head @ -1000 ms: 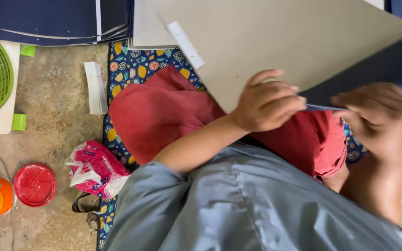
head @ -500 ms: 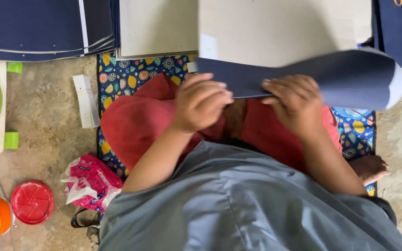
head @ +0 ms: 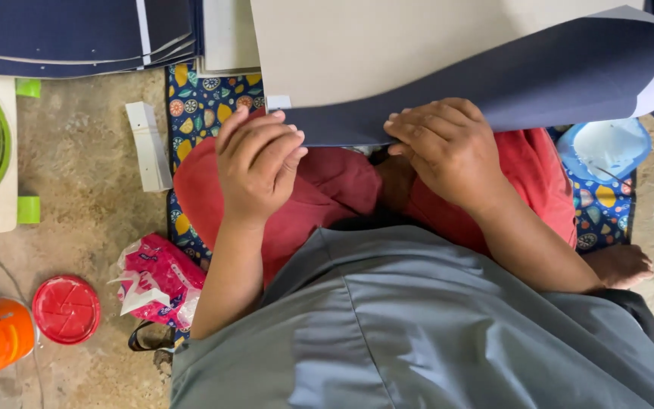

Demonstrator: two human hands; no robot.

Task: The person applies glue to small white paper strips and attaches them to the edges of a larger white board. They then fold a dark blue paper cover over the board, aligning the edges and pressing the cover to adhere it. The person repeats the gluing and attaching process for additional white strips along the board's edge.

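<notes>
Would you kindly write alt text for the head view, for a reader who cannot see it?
Seen from above, a seated person's left hand and right hand press the edge of a curled navy sheet lying over grey board. A red lid lies on the floor.

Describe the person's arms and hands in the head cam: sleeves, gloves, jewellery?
Both the left hand and the right hand are bare: no gloves, and no rings or watch can be seen on fingers or wrists. The forearms are uncovered up to the elbows. The grey-blue shirt covers the upper arms with loose short sleeves. No markings or bandages show.
</notes>
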